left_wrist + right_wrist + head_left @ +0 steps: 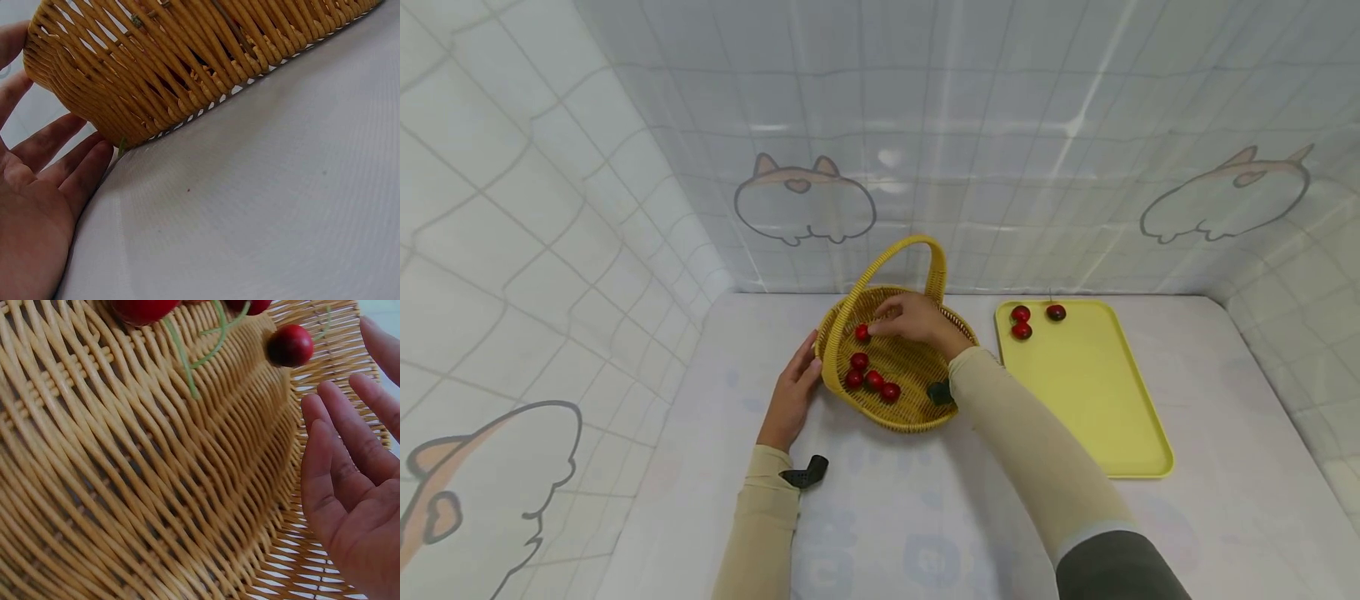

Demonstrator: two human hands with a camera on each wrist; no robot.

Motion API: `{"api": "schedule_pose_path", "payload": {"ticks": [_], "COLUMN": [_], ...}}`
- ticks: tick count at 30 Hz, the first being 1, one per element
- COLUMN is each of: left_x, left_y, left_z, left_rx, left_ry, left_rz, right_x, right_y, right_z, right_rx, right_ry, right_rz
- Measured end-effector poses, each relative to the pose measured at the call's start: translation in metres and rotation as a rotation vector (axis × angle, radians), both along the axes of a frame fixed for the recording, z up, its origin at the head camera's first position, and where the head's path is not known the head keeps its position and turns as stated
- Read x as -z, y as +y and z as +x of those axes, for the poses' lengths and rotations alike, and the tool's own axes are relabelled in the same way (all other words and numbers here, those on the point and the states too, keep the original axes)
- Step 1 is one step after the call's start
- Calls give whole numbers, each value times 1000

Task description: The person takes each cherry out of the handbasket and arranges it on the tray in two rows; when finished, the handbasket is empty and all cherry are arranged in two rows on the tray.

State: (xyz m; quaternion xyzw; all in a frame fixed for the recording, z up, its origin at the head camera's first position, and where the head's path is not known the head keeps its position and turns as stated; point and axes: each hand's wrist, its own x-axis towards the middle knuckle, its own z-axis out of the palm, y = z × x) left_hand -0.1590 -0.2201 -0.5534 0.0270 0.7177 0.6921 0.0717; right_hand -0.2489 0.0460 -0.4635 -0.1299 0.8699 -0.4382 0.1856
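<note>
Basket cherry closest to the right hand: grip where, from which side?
Probably pinch the cherry across its round body, coming from above, from the side of the right hand. The basket is open on top there, while its handle arches past on the left. The body stands apart from the other cherries; the thin stem looks a weak hold.

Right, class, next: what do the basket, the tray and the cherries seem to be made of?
Basket: probably rattan, soft sheen, judging by the woven strands; plastic cane is possible.
Tray: likely plastic, smooth and evenly yellow, without visible grain or seams.
Cherries: glossy, shown by pale highlights; real fruit or plastic imitations, the look leaves open.
</note>
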Motion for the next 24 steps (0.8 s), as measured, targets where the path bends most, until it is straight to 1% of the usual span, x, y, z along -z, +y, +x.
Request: {"api": "schedule_pose_path", "payload": {"ticks": [7, 12, 16, 20, 24], "left_x": [-1, -2, -3, -3, -4], "left_y": [-1, 0, 1, 1, 1], "left_z": [0, 1, 1, 1, 1], "left_rx": [2, 2, 3, 0, -5], "left_ry": [-3, -3, -10, -8, -3], "left_rz": [25, 33, 35, 13, -23], "right_x": [6, 14, 19, 22, 24], "right_y": [-10, -13, -12, -13, -16], "right_z": [-2, -5, -5, -6, -7], "right_rx": [11, 23, 40, 63, 81], "right_ry": [-7, -26, -65, -110, -134], "right_rz": [12, 12, -23, -66, -61]}}
